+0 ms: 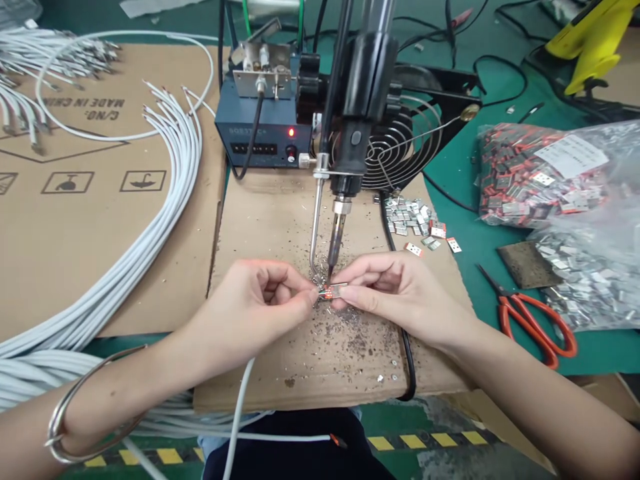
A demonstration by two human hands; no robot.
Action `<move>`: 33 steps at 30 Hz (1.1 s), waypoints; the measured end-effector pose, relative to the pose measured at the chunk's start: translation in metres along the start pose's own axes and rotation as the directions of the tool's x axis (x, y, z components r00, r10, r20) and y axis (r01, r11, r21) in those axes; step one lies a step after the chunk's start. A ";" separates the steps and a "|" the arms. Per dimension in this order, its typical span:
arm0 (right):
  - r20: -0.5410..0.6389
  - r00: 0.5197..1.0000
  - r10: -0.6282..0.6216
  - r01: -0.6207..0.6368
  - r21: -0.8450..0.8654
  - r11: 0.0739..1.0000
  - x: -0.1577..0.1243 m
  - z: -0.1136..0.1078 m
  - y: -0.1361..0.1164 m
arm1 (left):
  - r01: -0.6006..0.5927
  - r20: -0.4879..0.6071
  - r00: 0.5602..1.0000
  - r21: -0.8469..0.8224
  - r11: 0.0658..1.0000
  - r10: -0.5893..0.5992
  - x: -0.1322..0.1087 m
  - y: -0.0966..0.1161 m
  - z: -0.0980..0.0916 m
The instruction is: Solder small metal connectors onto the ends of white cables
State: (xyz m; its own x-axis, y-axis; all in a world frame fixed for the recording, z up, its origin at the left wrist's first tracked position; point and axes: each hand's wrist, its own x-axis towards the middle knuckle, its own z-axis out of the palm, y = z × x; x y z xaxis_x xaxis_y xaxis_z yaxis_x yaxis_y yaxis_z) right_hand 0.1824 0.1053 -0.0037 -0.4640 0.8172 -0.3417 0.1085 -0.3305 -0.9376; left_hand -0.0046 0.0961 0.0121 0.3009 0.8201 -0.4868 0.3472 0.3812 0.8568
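Between thumb and forefinger, my right hand (395, 287) pinches a small USB connector (336, 291) with a metal shell and a red-orange end. My left hand (273, 293) is closed in a pinch on the end of a white cable (240, 407), which hangs down below that hand. The cable's wire end meets the connector's red end. Right above them stands the tip of a soldering iron (336, 240), held in a stand; whether it touches the joint I cannot tell. A thin solder feed tube (317, 227) curves down beside the tip.
Behind stand a blue solder feeder box (270, 127) and a black fan (400, 147). Loose connectors (410, 217) lie back right, near bagged ones (530, 173). Red-handled scissors (535, 320) rest on the right. White cables (170, 193) spread over cardboard (115, 267) on the left.
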 end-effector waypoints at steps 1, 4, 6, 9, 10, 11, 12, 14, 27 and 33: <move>-0.004 1.000 -0.001 0.001 -0.002 1.000 0.000 0.001 0.000 | 0.011 0.000 1.000 0.002 1.000 -0.011 0.000 0.000 0.000; -0.040 0.999 0.005 -0.005 -0.022 1.000 0.001 0.003 0.000 | 0.036 -0.008 0.999 0.010 0.999 -0.036 0.001 0.001 0.000; -0.062 0.998 0.006 -0.008 -0.031 0.999 0.001 0.004 0.000 | 0.042 -0.011 0.999 0.011 0.999 -0.042 0.000 0.001 0.000; -0.055 0.998 -0.003 0.001 -0.031 1.000 0.001 0.004 0.000 | 0.027 -0.008 1.000 0.002 1.000 -0.027 -0.001 0.001 0.000; -0.045 0.999 -0.004 0.003 -0.029 1.000 0.001 0.003 0.001 | 0.019 -0.002 1.000 0.000 1.000 -0.019 -0.001 0.001 0.000; -0.035 0.999 -0.007 0.006 -0.028 1.000 0.001 0.002 0.000 | 0.012 0.002 1.000 -0.003 1.000 -0.012 -0.001 0.001 0.000; -0.027 1.000 -0.007 0.006 -0.025 1.000 0.000 0.002 0.000 | 0.006 0.008 1.000 -0.005 1.000 -0.006 -0.002 0.001 0.000; -0.019 1.000 -0.006 0.006 -0.019 1.000 0.000 0.001 0.000 | -0.001 0.008 1.000 -0.007 1.000 0.001 -0.001 0.001 0.000; -0.079 0.997 -0.006 0.000 -0.083 0.997 0.001 0.007 0.003 | 0.044 -0.007 0.999 0.088 0.995 -0.044 -0.001 -0.001 0.000; -0.046 0.999 0.016 -0.020 -0.070 0.997 0.000 0.005 0.001 | 0.044 0.001 0.999 0.099 0.994 -0.044 -0.001 -0.003 0.001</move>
State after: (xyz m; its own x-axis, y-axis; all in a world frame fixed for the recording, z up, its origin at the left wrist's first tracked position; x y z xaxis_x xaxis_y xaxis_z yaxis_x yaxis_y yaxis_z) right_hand 0.1775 0.1028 -0.0045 -0.4216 0.8324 -0.3597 0.1790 -0.3125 -0.9329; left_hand -0.0048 0.0941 0.0097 0.2858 0.8023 -0.5240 0.4463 0.3724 0.8137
